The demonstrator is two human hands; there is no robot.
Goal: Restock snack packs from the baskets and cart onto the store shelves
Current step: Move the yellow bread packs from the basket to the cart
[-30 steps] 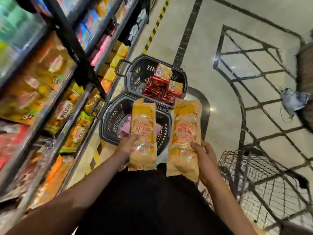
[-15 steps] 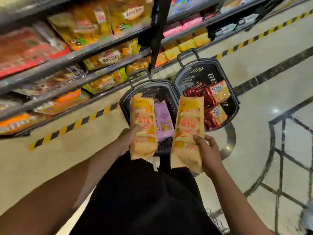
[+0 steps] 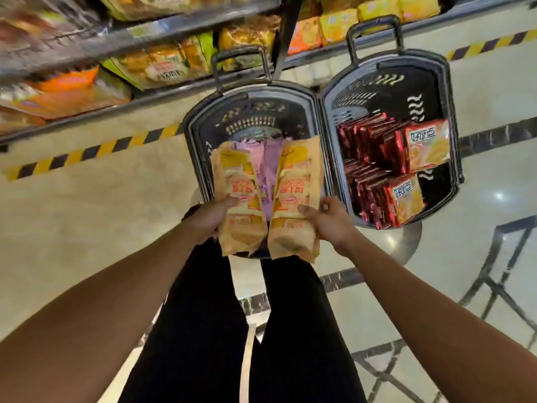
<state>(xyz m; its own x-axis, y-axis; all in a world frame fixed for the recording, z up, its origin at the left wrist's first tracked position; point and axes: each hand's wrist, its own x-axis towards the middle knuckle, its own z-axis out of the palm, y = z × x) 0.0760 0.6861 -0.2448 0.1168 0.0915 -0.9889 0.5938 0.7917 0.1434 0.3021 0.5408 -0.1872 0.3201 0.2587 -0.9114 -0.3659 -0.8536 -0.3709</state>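
Hands are gripping one snack pack each, held out over the nearer basket. I am seeing the left hand (image 3: 213,216) grasping the left yellow pack (image 3: 238,199) with its thumb lying across the front, and the right hand (image 3: 327,219) grasping the right yellow pack (image 3: 296,199) the same way, thumb on the face and fingers curling behind. Both packs are long, crinkled yellow-orange bags with red lettering and a red oval logo at mid-length; they are standing nearly upright, tops leaning slightly apart, lower edges close together.

Behind them the left basket (image 3: 194,135), dark plastic with a raised handle, is showing purple packs (image 3: 268,158) in the gap between the two yellow ones. The right basket (image 3: 447,112) is sitting just beside it, rims touching, and is carrying shiny red packs (image 3: 369,146) stacked on edge plus orange cracker boxes (image 3: 425,145) toward its right side.

Both baskets are resting on the pale floor (image 3: 87,216) beside a yellow-black striped line (image 3: 96,149). The shelves (image 3: 174,27) above are holding yellow, orange and green bags, blurring at left. I am noting black trousers (image 3: 203,330) below the arms.
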